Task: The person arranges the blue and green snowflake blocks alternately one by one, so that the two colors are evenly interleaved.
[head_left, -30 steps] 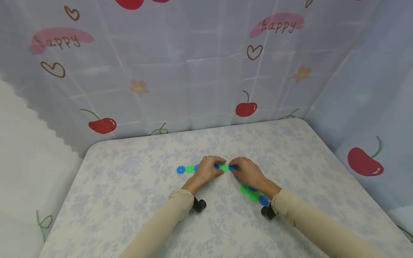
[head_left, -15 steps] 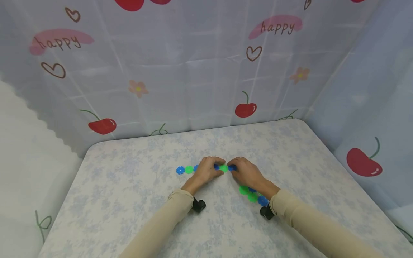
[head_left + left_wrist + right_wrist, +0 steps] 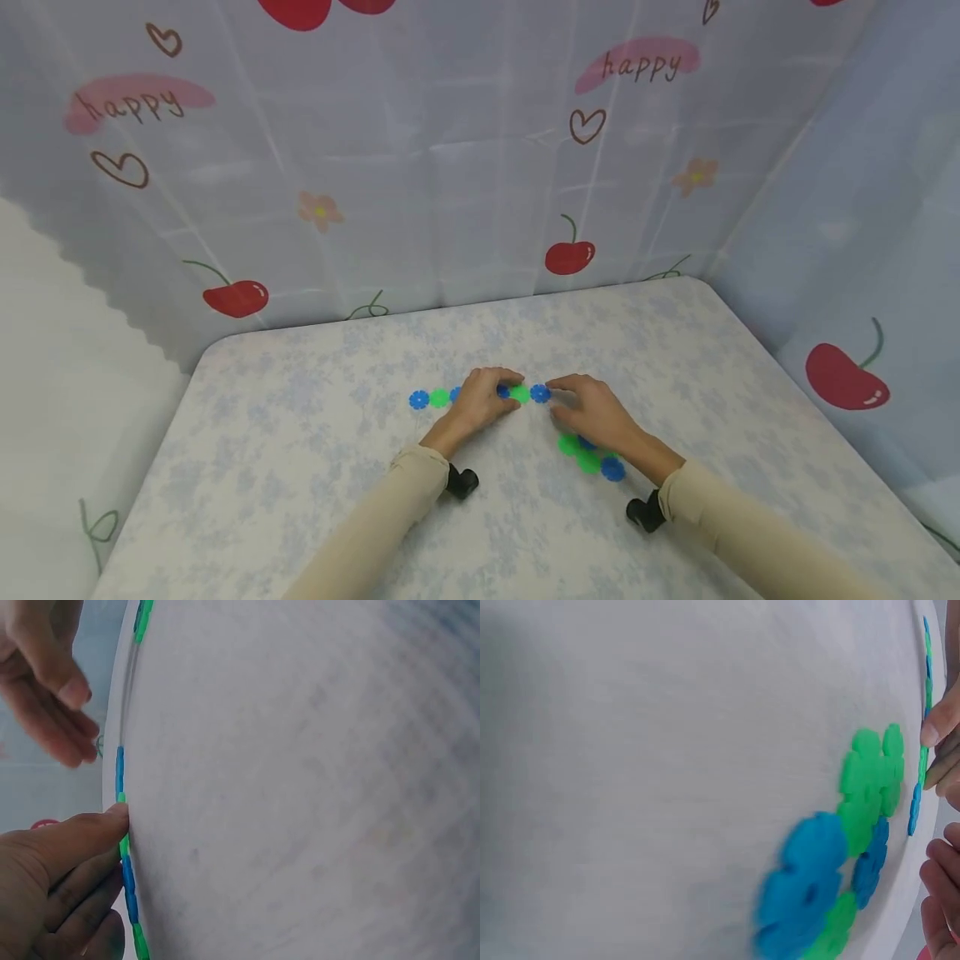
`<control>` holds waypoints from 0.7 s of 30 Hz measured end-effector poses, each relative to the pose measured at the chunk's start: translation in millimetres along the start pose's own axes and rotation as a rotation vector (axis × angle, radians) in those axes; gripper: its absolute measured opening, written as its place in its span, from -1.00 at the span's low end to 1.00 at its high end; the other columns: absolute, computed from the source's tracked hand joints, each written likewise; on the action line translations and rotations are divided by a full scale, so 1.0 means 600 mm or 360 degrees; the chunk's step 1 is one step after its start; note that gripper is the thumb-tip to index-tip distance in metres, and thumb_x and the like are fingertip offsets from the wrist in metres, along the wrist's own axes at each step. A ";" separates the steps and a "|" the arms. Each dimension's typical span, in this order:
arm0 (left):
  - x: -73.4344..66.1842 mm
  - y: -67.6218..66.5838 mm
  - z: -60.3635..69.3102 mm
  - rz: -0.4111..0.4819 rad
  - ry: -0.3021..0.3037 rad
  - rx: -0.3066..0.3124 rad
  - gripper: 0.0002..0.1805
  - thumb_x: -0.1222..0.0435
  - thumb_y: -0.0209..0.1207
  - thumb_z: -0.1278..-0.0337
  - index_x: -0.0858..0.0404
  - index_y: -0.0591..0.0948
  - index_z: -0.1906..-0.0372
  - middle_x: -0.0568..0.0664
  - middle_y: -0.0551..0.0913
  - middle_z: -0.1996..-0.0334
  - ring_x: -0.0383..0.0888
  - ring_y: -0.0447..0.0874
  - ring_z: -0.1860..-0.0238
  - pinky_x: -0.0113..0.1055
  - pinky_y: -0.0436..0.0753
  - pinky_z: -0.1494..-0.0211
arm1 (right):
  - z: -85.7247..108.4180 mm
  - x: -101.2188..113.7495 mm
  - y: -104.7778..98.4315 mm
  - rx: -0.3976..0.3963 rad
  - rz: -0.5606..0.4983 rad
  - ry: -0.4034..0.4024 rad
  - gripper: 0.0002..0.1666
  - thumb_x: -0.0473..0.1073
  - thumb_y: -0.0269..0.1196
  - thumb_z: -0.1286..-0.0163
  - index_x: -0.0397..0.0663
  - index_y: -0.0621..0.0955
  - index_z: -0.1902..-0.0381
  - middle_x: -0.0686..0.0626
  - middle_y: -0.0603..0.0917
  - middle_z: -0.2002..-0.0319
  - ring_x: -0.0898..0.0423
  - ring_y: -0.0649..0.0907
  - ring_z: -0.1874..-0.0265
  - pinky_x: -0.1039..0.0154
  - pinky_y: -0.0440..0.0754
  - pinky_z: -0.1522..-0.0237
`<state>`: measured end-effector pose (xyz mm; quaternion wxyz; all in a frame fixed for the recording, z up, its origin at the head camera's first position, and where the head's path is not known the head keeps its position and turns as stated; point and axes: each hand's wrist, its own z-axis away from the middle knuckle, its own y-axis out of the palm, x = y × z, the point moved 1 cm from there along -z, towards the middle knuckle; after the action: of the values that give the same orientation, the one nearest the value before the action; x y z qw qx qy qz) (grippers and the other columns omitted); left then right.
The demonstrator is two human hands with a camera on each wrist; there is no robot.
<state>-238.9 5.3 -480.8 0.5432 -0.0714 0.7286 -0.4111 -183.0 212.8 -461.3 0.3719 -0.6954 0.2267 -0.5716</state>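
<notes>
Right hand (image 3: 597,410) is coming away from the end blue disc (image 3: 540,393), no longer covering it as it did half a second back; thumb and forefinger are standing apart, holding nothing, just beside the disc on its right. Left hand (image 3: 476,402) is keeping its place, its fingers pinching the green disc (image 3: 521,393) next in from that end. So the end blue disc is sitting at the tip of the row (image 3: 440,398) without the right hand's hold; my reading is that this joint is being left to stay put by itself.

Row is running left to right across the middle of the worktop (image 3: 300,467), blue and green alternating where visible. Loose discs (image 3: 588,462) of both colours are lying bunched below the right hand, towards the person.

Hard to make out: left hand is hiding the middle of the row, so no count. Left wrist view is showing the row nearly edge-on; the end blue disc is probably slotted into the green one, though mere touching remains possible. Right wrist view is blurring the nearest blue disc (image 3: 806,889) and cutting off both hands.
</notes>
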 end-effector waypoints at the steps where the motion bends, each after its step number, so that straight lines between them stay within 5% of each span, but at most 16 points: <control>1: 0.000 -0.001 0.001 0.0001 -0.0005 -0.0004 -0.55 0.38 0.37 -0.12 0.28 0.64 -0.15 0.04 0.68 -0.08 -0.06 0.62 -0.11 -0.20 0.60 -0.15 | 0.006 -0.001 -0.001 0.0012 0.0002 -0.0003 -0.54 -0.19 0.30 -0.34 -0.17 0.61 -0.19 -0.15 0.61 -0.16 -0.19 0.51 -0.22 -0.24 0.42 -0.22; 13: 0.004 -0.001 0.004 -0.0001 -0.0004 -0.0027 -0.56 0.39 0.36 -0.12 0.27 0.64 -0.16 0.03 0.67 -0.09 -0.05 0.61 -0.12 -0.17 0.59 -0.17 | 0.073 -0.002 0.005 0.0047 0.0085 -0.0124 -0.55 -0.17 0.38 -0.29 -0.13 0.65 -0.14 -0.07 0.65 -0.11 -0.12 0.57 -0.15 -0.21 0.46 -0.18; 21: 0.003 0.004 0.001 0.0023 0.0017 -0.0032 -0.56 0.39 0.37 -0.12 0.27 0.64 -0.15 0.05 0.67 -0.08 -0.04 0.63 -0.10 -0.17 0.61 -0.14 | 0.098 0.001 0.010 -0.0066 0.0309 -0.0280 -0.57 -0.21 0.47 -0.15 -0.10 0.70 -0.01 -0.02 0.71 0.02 -0.02 0.65 0.01 -0.12 0.56 -0.04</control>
<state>-238.6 5.7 -483.5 0.5415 -0.0694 0.7360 -0.4003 -125.4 223.6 -469.5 0.4294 -0.7252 0.2714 -0.4648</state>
